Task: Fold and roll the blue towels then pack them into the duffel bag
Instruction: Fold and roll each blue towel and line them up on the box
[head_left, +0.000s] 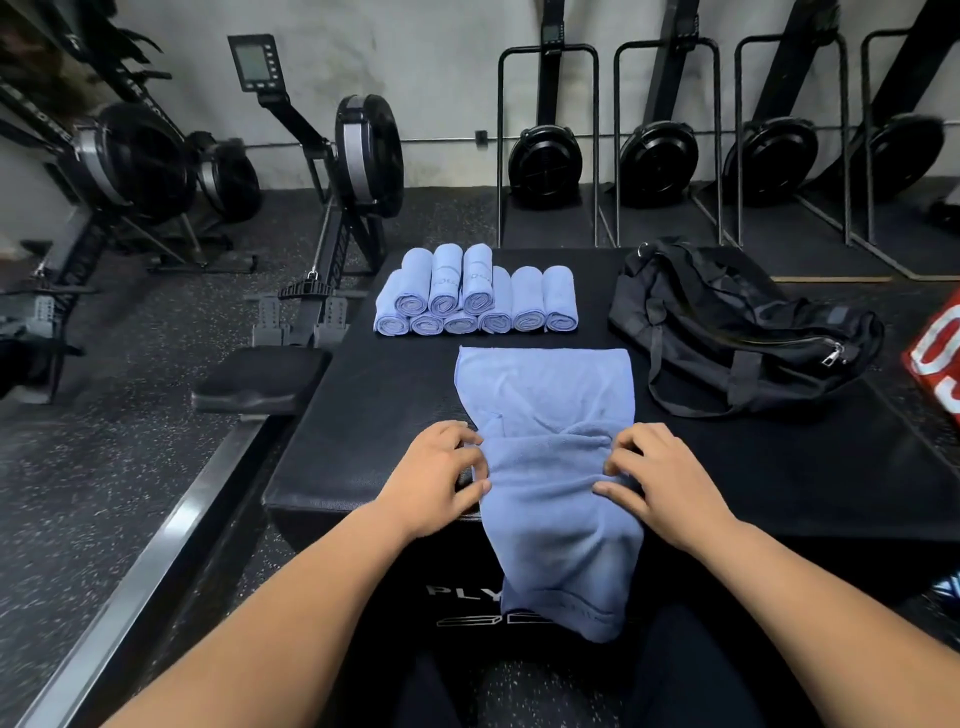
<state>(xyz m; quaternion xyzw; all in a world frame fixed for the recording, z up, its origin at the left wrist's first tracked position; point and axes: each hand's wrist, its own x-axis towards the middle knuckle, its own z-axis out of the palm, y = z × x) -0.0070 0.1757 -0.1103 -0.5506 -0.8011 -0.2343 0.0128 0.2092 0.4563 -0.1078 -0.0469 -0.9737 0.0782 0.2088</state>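
Observation:
A long blue towel (550, 395) lies folded lengthwise on the black plyo box (384, 395), its near end hanging over the front edge. My left hand (441, 473) grips the towel's left edge with curled fingers. On the opposite edge, my right hand (660, 473) grips the cloth the same way, and a fold bunches between them. Several rolled blue towels (475, 293) are stacked in two layers at the far side of the box. The black duffel bag (737, 332) lies at the right, its zipper partly open.
Rowing machines (358, 156) stand on the rubber floor to the left, one with its seat (260, 379) beside the box. More machines stand upright along the back wall (654, 156). A red object (940, 353) shows at the right edge.

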